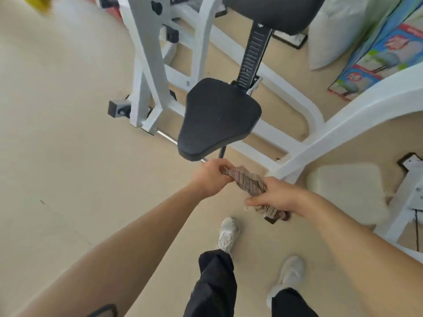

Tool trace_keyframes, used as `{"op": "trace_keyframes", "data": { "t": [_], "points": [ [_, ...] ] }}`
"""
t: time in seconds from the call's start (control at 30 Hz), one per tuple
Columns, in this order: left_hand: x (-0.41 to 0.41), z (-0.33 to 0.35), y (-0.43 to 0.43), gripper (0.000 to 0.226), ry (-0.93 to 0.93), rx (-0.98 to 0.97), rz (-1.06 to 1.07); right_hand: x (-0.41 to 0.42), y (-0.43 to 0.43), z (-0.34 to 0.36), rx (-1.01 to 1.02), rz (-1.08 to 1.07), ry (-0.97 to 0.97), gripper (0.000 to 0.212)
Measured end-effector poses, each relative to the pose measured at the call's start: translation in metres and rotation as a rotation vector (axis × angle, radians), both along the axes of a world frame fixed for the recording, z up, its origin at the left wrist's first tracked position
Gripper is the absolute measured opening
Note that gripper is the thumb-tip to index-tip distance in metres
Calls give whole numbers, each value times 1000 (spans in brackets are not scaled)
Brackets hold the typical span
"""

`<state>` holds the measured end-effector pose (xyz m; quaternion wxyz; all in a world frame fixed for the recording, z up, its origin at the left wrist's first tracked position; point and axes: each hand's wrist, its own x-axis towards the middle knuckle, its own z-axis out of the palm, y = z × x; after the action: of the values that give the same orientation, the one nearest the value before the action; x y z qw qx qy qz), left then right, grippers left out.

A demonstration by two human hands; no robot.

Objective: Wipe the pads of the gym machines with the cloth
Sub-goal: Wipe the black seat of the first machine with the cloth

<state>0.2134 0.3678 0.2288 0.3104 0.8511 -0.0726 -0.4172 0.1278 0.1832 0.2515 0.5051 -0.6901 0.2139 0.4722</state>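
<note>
A striped brown-and-white cloth (248,183) is bunched and stretched between both my hands, just in front of the machine. My left hand (211,177) pinches its upper left end. My right hand (278,196) grips its lower part, and a tail of cloth hangs out below that hand. The black seat pad (217,117) of the white gym machine lies right beyond my hands, a short gap away from them. A second black pad (274,10), the back pad, sits higher at the top of the view on a black notched post (253,58).
The machine's white frame (343,124) runs diagonally on the right and a white upright (148,65) stands on the left. A pale cushion (348,191) lies on the beige floor at right. Bags and colourful boxes (377,51) fill the top right. My feet (226,234) stand below.
</note>
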Motion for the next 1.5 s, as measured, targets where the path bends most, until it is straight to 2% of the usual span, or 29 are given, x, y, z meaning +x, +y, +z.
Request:
{"op": "trace_keyframes", "data": {
  "t": [0.07,0.13,0.2,0.33,0.4,0.47,0.53,0.63,0.73,0.8,0.83,0.93,1.07,1.13,1.17,1.23,1.3,1.33,1.43,1.5],
  "points": [
    [3,-9,9,11,-13,-4,75,10,13,-10,15,-39,8,18],
    [6,-17,13,7,-4,-41,236,20,19,-15,58,-205,-15,15],
    [11,-24,15,16,-39,-71,372,30,16,-17,101,-441,-41,19],
    [31,-29,16,29,-209,31,483,59,-11,-16,299,-1059,-20,27],
    [44,-34,16,31,-227,78,575,78,-31,-16,210,-1163,-140,24],
    [60,-40,18,34,-255,143,644,99,-43,-20,34,-1024,-320,29],
    [76,-50,22,37,-305,220,690,121,-42,-29,-54,-732,-427,38],
    [94,-75,30,40,-331,328,694,155,-24,-77,-232,-291,-564,69],
    [104,-98,37,41,-276,308,742,162,13,-137,-515,308,-547,72],
    [111,-112,40,35,-253,254,762,153,41,-160,-592,572,-579,73],
    [115,-118,42,31,-258,229,766,149,49,-167,-601,617,-633,75],
    [133,-133,48,21,-273,174,733,162,37,-189,-601,565,-707,66],
    [161,-141,50,22,-255,149,610,223,17,-215,-736,349,-560,60],
    [174,-138,48,26,-237,135,585,234,32,-211,-784,333,-531,62],
    [180,-135,47,28,-227,123,578,226,43,-204,-783,379,-589,63],
    [190,-129,43,29,-211,97,580,186,72,-184,-651,580,-769,64],
    [194,-127,45,26,-187,95,607,149,89,-171,-490,778,-853,63],
    [193,-128,47,28,-170,87,627,152,85,-173,-462,804,-863,62],
    [192,-135,55,39,-117,8,690,217,65,-201,-685,662,-783,67],
    [194,-138,61,39,-74,-20,733,272,51,-218,-766,533,-645,70]
  ]
}}
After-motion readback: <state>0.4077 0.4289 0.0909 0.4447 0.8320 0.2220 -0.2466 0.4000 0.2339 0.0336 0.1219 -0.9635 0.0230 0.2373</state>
